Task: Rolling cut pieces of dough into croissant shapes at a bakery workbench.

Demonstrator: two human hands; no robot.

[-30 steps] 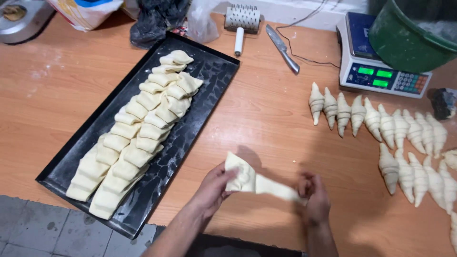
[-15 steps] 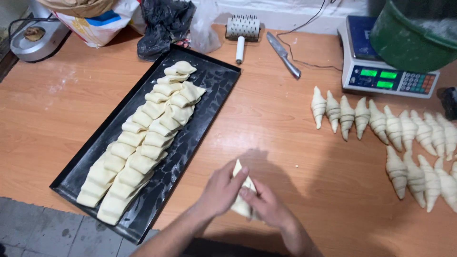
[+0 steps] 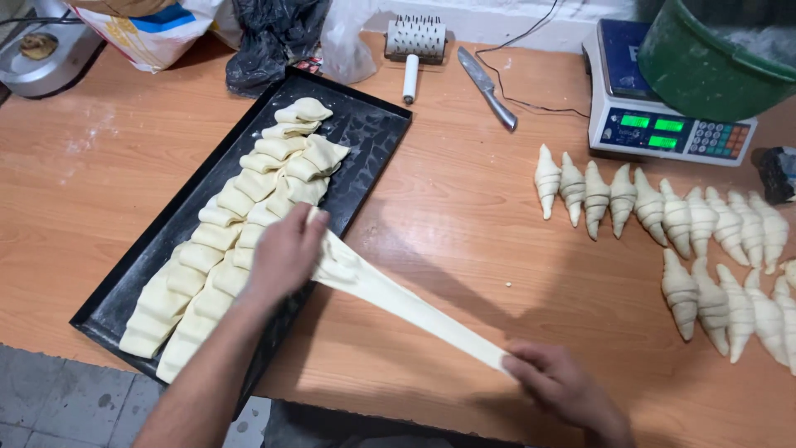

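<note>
My left hand grips the wide end of a long dough triangle just over the edge of the black tray. My right hand pinches the narrow tip near the table's front edge. The dough is stretched thin between them, above the wooden table. On the tray lie two rows of cut dough pieces, stacked overlapping.
Several rolled croissants lie in rows at the right. A digital scale with a green bucket on it stands at the back right. A knife, a spiked roller and bags line the back edge.
Half a second ago both hands were together on a bunched piece of dough. They have moved apart, the left toward the tray, the right toward the front, stretching the dough long.
</note>
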